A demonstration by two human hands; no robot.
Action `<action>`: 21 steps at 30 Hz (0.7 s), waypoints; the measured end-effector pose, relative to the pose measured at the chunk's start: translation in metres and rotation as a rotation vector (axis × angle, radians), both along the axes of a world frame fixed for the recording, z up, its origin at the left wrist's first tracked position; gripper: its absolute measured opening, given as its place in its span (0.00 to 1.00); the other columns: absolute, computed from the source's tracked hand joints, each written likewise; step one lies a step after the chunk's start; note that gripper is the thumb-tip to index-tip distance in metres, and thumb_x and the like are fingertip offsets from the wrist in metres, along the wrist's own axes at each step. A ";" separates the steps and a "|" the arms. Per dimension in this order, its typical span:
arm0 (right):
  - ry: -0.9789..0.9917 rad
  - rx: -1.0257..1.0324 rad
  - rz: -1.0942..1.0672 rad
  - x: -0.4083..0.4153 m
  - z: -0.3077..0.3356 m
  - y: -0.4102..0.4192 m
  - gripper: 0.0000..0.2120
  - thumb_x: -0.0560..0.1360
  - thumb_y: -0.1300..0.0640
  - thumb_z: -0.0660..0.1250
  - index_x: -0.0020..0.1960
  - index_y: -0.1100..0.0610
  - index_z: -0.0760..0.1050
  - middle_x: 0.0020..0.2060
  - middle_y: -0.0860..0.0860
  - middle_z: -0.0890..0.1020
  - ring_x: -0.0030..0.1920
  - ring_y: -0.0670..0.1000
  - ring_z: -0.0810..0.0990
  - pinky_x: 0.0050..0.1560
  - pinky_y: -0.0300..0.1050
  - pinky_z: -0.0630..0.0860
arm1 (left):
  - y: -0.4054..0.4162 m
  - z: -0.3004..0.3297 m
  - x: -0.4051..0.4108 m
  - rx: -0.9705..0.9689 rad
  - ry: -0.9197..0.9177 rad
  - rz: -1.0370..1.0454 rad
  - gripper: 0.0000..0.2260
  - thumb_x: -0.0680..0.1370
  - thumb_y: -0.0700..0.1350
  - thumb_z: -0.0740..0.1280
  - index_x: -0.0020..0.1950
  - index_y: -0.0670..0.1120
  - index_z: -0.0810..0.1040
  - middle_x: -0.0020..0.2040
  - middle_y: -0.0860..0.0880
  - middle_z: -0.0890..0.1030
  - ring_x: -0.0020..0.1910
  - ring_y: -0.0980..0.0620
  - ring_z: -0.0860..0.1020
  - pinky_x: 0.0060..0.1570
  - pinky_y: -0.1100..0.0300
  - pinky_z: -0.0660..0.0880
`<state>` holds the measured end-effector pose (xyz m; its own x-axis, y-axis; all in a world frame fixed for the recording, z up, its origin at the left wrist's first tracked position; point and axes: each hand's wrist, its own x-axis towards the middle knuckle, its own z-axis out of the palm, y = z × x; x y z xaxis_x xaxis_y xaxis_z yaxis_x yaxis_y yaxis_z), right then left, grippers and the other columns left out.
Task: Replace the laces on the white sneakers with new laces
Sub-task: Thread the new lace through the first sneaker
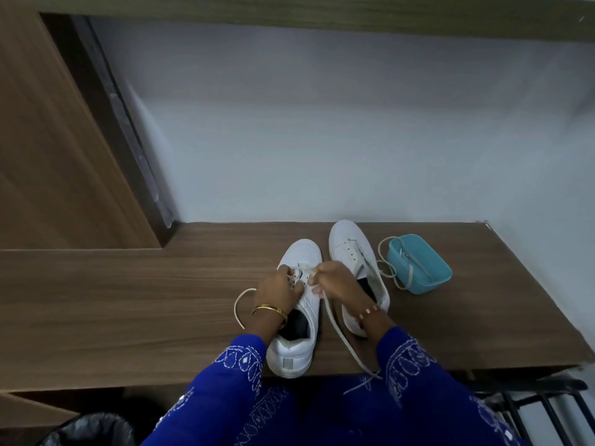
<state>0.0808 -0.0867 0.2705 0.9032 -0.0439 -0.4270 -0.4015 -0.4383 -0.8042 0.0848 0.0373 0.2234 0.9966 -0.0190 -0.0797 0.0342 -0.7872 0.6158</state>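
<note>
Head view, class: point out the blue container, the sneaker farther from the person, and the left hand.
blue container (pixel 426 268): head view, on its upper side wall.
farther sneaker (pixel 346 235): head view, on its white toe cap.
left hand (pixel 278 289): head view, on the back of the hand, at the near sneaker's lace.

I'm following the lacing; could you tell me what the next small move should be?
Probably pull the lace through the eyelet with the right hand while the left hand steadies the near sneaker: both hands pinch at its eyelets, and a long tail trails off the table.

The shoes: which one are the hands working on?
The left sneaker, nearer the table's front edge. Both hands grip its lace; the right sneaker lies untouched beside the teal box.
</note>
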 end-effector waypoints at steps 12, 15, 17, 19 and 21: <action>0.027 0.073 -0.030 0.008 0.032 -0.031 0.16 0.76 0.65 0.58 0.30 0.62 0.72 0.29 0.55 0.77 0.23 0.46 0.76 0.35 0.39 0.73 | 0.004 -0.005 -0.006 0.073 -0.086 -0.060 0.15 0.80 0.48 0.55 0.47 0.40 0.76 0.46 0.39 0.81 0.47 0.39 0.77 0.43 0.53 0.70; 0.006 -0.071 0.016 -0.004 0.019 -0.023 0.15 0.75 0.63 0.60 0.30 0.63 0.74 0.27 0.55 0.79 0.23 0.47 0.76 0.29 0.36 0.74 | 0.015 -0.006 -0.004 0.030 -0.047 -0.061 0.12 0.79 0.46 0.59 0.48 0.40 0.78 0.47 0.40 0.81 0.48 0.40 0.78 0.46 0.52 0.73; 0.062 -0.065 0.023 -0.013 0.010 -0.012 0.14 0.75 0.64 0.59 0.31 0.62 0.72 0.27 0.55 0.76 0.20 0.45 0.74 0.22 0.33 0.69 | 0.021 -0.007 -0.002 0.044 -0.028 -0.049 0.10 0.77 0.45 0.61 0.49 0.41 0.78 0.48 0.41 0.82 0.49 0.41 0.78 0.46 0.52 0.74; 0.027 -0.129 0.057 -0.015 -0.004 -0.001 0.11 0.73 0.64 0.59 0.32 0.64 0.69 0.30 0.58 0.75 0.26 0.48 0.74 0.28 0.38 0.69 | 0.023 -0.007 -0.002 0.057 -0.002 -0.056 0.09 0.77 0.44 0.60 0.49 0.40 0.77 0.48 0.40 0.81 0.49 0.40 0.78 0.44 0.55 0.71; -0.085 -0.308 0.116 -0.019 -0.012 0.010 0.13 0.74 0.62 0.59 0.32 0.66 0.67 0.30 0.59 0.73 0.36 0.53 0.72 0.37 0.43 0.66 | 0.023 -0.005 -0.003 0.011 0.005 -0.034 0.10 0.79 0.43 0.57 0.50 0.38 0.75 0.49 0.38 0.80 0.49 0.38 0.77 0.43 0.55 0.69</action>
<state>0.0619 -0.0772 0.2580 0.9415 -0.0537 -0.3327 -0.2718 -0.7045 -0.6556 0.0819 0.0599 0.2186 0.9950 -0.0520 -0.0850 0.0103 -0.7947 0.6069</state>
